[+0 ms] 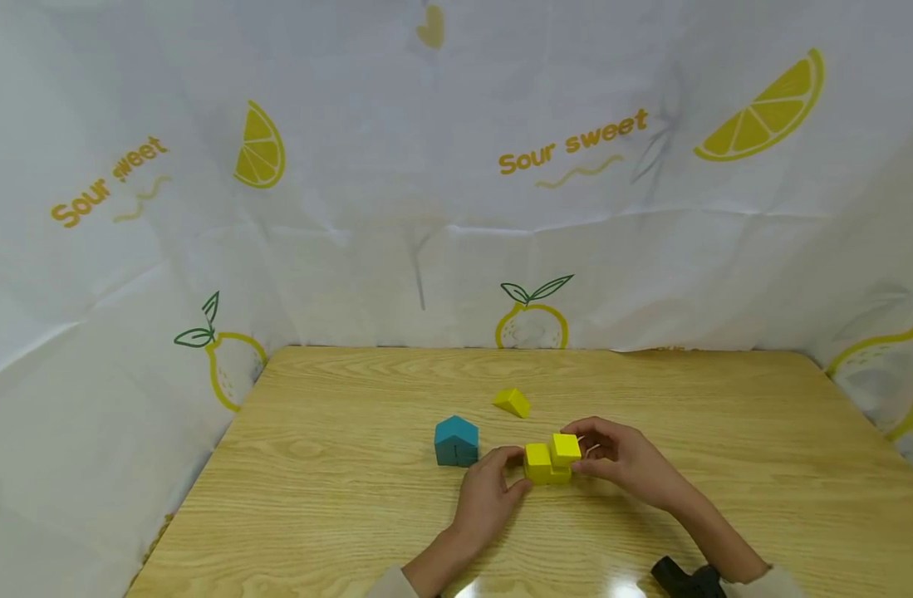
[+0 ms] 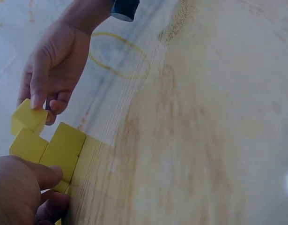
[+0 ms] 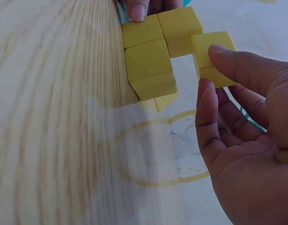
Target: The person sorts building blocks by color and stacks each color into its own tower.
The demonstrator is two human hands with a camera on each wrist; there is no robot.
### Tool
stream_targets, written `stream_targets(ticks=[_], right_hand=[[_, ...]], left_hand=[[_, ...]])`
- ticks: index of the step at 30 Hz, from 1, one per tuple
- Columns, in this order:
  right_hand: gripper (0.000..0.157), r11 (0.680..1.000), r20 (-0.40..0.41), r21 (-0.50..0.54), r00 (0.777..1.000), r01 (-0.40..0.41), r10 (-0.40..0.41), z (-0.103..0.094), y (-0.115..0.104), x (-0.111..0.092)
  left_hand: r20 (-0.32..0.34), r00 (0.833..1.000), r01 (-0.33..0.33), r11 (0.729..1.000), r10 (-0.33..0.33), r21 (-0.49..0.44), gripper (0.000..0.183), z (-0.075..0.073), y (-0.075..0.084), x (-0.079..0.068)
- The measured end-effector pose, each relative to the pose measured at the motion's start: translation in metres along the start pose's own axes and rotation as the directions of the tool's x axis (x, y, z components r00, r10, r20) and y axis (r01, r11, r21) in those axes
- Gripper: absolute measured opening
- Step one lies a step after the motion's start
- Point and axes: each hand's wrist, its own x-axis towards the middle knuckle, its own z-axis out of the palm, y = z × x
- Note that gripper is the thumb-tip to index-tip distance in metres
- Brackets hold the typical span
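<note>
In the head view, my left hand grips the left side of a small stack of yellow cubes on the table. Two cubes stand side by side at the bottom, and a third sits on the left one. My right hand pinches another yellow cube between thumb and fingers, raised over the right bottom cube. The right wrist view shows this held cube tilted beside the upper cube; whether they touch I cannot tell. The left thumb presses on the stack in the left wrist view.
A blue house-shaped block group with a peaked top stands left of the stack. Behind lies a yellow triangular block. A black object is by the right forearm. A white printed sheet hangs around the wooden table.
</note>
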Motion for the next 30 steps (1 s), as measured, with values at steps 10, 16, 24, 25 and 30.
stream_targets(ticks=[10,16,24,25,30], right_hand=[[0.037,1.000,0.020,0.013,1.000,0.006,-0.006,0.0044,0.0058,-0.0001],[0.037,1.000,0.021,-0.002,1.000,-0.002,0.002,0.0054,0.0068,0.0012],[0.037,1.000,0.031,-0.012,0.999,-0.015,0.015,0.0059,0.0065,0.0025],[0.037,1.000,0.032,-0.013,0.999,-0.017,0.017,0.0060,0.0063,0.0022],[0.038,0.999,0.027,-0.021,0.999,-0.025,0.025,0.0066,0.0062,0.0008]], left_hand=[[-0.001,1.000,-0.010,1.000,0.010,0.007,0.038,0.0013,-0.0028,-0.0007],[-0.005,1.000,-0.014,1.000,0.014,-0.001,0.037,0.0008,-0.0029,-0.0003],[-0.001,1.000,-0.006,1.000,0.006,-0.005,0.037,0.0005,-0.0027,-0.0002],[-0.001,1.000,-0.006,1.000,0.006,-0.005,0.037,0.0004,-0.0025,-0.0002],[0.003,1.000,-0.004,1.000,0.004,-0.005,0.037,0.0003,-0.0012,-0.0006]])
